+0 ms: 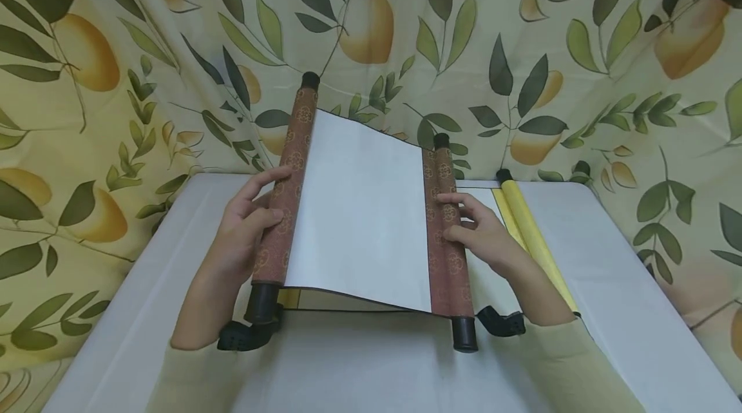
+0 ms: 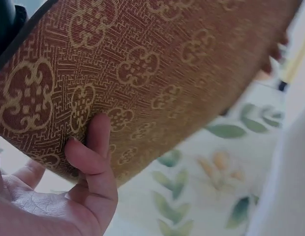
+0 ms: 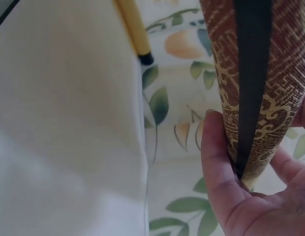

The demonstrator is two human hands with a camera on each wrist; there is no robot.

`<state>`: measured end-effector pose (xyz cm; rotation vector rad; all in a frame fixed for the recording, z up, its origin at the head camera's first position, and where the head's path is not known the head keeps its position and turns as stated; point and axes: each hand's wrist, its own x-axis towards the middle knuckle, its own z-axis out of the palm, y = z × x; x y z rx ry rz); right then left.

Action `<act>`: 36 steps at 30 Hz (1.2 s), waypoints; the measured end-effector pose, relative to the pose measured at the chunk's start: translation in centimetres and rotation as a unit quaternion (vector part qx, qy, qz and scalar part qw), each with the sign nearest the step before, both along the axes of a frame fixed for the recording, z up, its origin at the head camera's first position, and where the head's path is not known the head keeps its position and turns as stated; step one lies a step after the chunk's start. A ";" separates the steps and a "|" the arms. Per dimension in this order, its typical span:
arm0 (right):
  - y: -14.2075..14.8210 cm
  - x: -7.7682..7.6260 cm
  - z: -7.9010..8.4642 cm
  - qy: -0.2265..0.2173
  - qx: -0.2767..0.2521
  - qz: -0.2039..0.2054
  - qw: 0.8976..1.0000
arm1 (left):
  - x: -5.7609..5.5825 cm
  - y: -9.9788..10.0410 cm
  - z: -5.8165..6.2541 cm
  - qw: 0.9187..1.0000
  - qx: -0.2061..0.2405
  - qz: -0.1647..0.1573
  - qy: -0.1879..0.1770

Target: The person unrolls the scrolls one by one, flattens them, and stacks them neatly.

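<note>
Between both hands a hanging scroll is held up, partly unrolled, its blank white sheet [image 1: 365, 213] facing me. My left hand [image 1: 246, 232] grips the thick reddish-brown brocade roll [image 1: 290, 187], which has black end knobs and leans to the right at its top. The left wrist view shows curled fingertips [image 2: 88, 152] against the gold-patterned brocade [image 2: 137, 69]. On the other side, my right hand [image 1: 478, 229] pinches the thinner brocade-covered rod [image 1: 451, 232] between thumb and fingers. In the right wrist view, fingers [image 3: 216, 162] lie along that rod's end, beside a dark strip [image 3: 253, 73].
Behind the held scroll, a second scroll with a yellow roll [image 1: 536, 239] lies spread on the white-covered table [image 1: 608, 258]. Its lower edge and a yellow strip [image 1: 288, 299] show beneath. A leaf-and-fruit patterned curtain [image 1: 371, 26] hangs behind the table. Dark wrist cameras [image 1: 249, 336] sit on both wrists.
</note>
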<state>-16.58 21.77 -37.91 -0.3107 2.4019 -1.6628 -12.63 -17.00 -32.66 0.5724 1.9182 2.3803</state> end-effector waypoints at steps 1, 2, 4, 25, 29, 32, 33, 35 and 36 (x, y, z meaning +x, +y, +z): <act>0.4 0.0 0.2 -0.001 0.009 -0.002 1.000 | -0.2 0.0 -0.2 1.000 -0.020 0.004 -0.010; 0.7 0.1 0.3 -0.001 0.018 -0.003 1.000 | -0.4 0.1 -0.5 0.999 -0.039 0.006 -0.017; 1.4 0.2 0.7 0.002 0.034 -0.002 0.999 | -0.7 0.1 -1.0 0.997 -0.076 0.002 -0.031; 3.9 0.6 2.4 0.009 0.122 0.026 0.992 | -1.1 -0.6 -4.2 0.959 -0.265 -0.090 -0.053; 4.1 0.9 2.8 0.017 0.134 0.027 0.991 | -1.3 -0.6 -4.4 0.957 -0.275 -0.089 -0.037; 4.3 1.0 3.1 0.018 0.146 0.023 0.989 | -1.5 -0.6 -4.5 0.955 -0.282 -0.088 -0.032; 4.3 1.0 3.2 0.019 0.151 0.022 0.988 | -1.5 -0.6 -4.6 0.955 -0.280 -0.090 -0.036; 4.4 1.1 3.3 0.019 0.156 0.021 0.987 | -1.5 -0.6 -4.5 0.954 -0.283 -0.090 -0.042; 4.5 1.1 3.4 0.019 0.157 0.022 0.987 | -1.5 -0.7 -4.5 0.954 -0.281 -0.092 -0.045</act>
